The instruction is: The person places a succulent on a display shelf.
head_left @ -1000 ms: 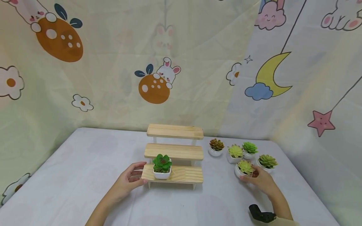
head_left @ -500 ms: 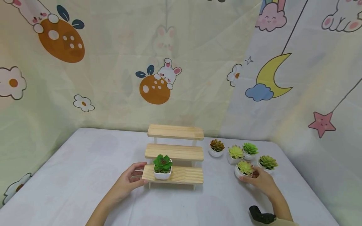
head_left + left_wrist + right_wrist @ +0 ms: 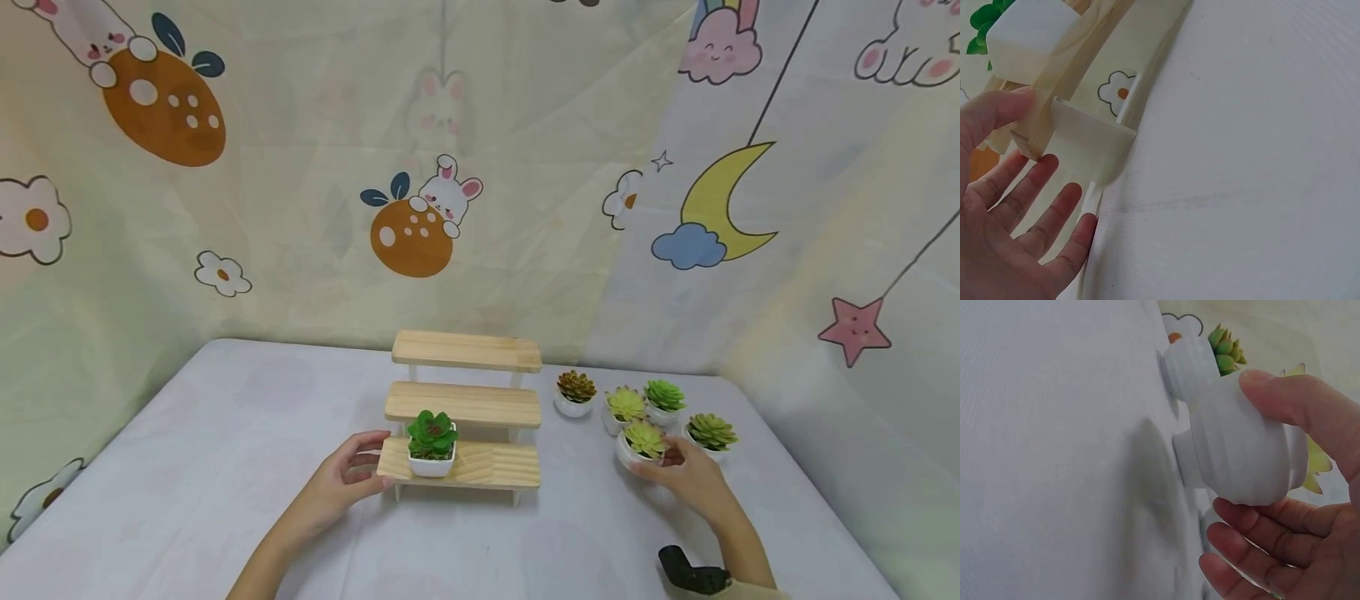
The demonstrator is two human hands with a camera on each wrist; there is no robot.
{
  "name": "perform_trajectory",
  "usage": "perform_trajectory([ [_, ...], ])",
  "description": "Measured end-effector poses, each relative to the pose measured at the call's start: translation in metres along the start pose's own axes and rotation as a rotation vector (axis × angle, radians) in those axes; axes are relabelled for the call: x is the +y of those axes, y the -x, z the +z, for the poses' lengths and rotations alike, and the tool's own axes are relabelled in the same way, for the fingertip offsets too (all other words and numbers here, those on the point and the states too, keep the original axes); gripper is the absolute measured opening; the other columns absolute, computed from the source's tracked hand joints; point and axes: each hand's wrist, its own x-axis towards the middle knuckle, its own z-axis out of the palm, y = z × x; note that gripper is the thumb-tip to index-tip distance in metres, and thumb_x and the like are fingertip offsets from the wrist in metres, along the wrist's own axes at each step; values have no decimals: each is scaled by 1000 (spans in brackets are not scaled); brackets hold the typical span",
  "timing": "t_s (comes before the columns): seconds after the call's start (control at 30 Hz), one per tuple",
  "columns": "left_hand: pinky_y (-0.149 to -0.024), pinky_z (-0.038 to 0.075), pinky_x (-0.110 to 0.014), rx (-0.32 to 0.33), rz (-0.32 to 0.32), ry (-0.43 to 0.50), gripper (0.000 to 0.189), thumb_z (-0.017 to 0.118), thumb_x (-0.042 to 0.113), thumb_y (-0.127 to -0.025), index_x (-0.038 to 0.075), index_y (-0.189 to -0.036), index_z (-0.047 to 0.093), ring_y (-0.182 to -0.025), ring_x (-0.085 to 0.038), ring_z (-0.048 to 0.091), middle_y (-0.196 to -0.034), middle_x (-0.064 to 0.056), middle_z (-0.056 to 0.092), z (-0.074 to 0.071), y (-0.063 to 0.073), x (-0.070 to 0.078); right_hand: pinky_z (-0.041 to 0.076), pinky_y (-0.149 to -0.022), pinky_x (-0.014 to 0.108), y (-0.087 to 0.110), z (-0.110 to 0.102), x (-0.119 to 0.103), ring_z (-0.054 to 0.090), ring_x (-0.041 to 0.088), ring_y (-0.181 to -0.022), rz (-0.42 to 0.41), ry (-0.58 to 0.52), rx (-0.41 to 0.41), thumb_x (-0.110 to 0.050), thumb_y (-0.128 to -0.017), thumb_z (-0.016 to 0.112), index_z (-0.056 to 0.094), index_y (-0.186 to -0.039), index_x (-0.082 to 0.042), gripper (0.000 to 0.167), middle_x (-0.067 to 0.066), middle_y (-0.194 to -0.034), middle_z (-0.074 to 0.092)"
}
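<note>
My right hand [image 3: 693,475] pinches a small potted succulent [image 3: 642,442] with yellow-green leaves, thumb and fingers on opposite sides of its round white pot [image 3: 1241,444]. In the right wrist view this pot is raised off the table, with its shadow apart from it. My left hand [image 3: 345,473] holds the left end of the lowest board of a three-step wooden display stand [image 3: 463,402]. Its thumb lies on the board's front and the index fingertip [image 3: 1047,164] is at the end corner. On that board sits a dark green succulent in a square white pot [image 3: 431,463].
Beside the held plant stand several potted succulents: a brown one [image 3: 576,390], a pale green one [image 3: 624,406], a bright green one [image 3: 664,397] and an olive one [image 3: 711,432]. A printed cloth wall [image 3: 525,250] rises behind the white table [image 3: 262,417].
The right hand has lifted the succulent slightly and shifted it a little to the left, so it overlaps the pale green plant's pot more. The left hand and the stand stay put.
</note>
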Motion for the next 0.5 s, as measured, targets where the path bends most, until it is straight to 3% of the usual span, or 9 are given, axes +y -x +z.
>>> perform_trajectory([
  [0.17,-91,46,-29,-1,13,-4,60,73,16,-78,8,-132,46,-114,-26,50,-126,-12,53,1,-2,0,46,-77,41,2,-3,-8,51,32,-105,-26,-1,2,-49,-76,71,32,-136,10,93,23,-117,53],
  [0.37,-90,46,-28,-4,9,0,61,73,16,-79,8,-132,45,-114,-26,50,-126,-12,53,0,-1,1,46,-82,46,9,-4,-23,51,35,-110,-43,-6,15,-50,-77,70,31,-138,9,93,26,-123,52],
  [0.5,-90,46,-27,-3,4,-1,60,73,16,-79,9,-132,46,-115,-26,50,-127,-12,53,0,0,2,49,-77,39,14,-2,-35,53,32,-108,-89,-28,20,-50,-77,70,30,-140,6,94,22,-122,52],
])
